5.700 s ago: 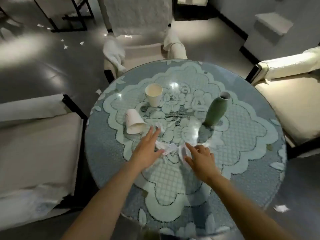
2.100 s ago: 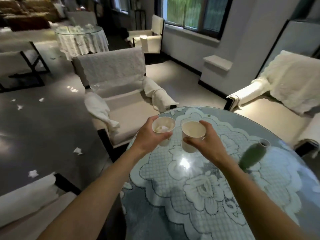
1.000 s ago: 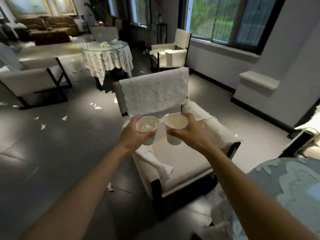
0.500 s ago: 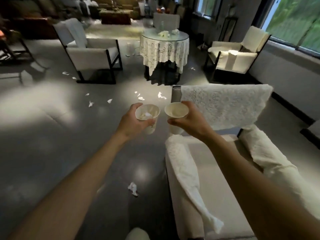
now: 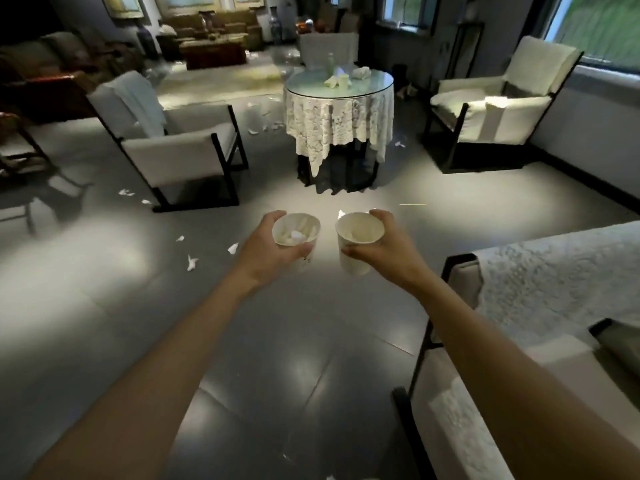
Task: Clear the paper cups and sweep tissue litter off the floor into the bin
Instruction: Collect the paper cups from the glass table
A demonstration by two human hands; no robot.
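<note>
Head view. Wrapped round a paper cup apiece: left grip (image 5: 273, 252) closed on the tissue-filled cup (image 5: 296, 233), right grip (image 5: 386, 252) closed on the second cup (image 5: 358, 237), thumb in front, fingers behind the rim. Held upright and side by side, near but not touching, out over the grey floor (image 5: 294, 358) of a lounge.

To carry well: keep both cups level, mouths up, so as not to shed the wadding from the left one. Squeeze lightly, as thin paper walls would likely buckle under a hard pinch. Look round for the bin, nowhere in view here. Step clear of the lace-draped armchair (image 5: 554, 282) close on the right. Probably worth nesting one cup in the other, freeing a grip for the sweeping to come.

Cups: pale cream, rims round and undented. White crumpled tissue lodged low inside the left one; inside of the right one bare as far as can be told.

Elsewhere: torn tissue scraps (image 5: 192, 262) scattered over the floor to the left. More lying near the far round counter (image 5: 339, 88) under its lace cloth, with pale litter on its glass top too small to tell apart. Sweeping not yet begun, by the look of it.
</note>
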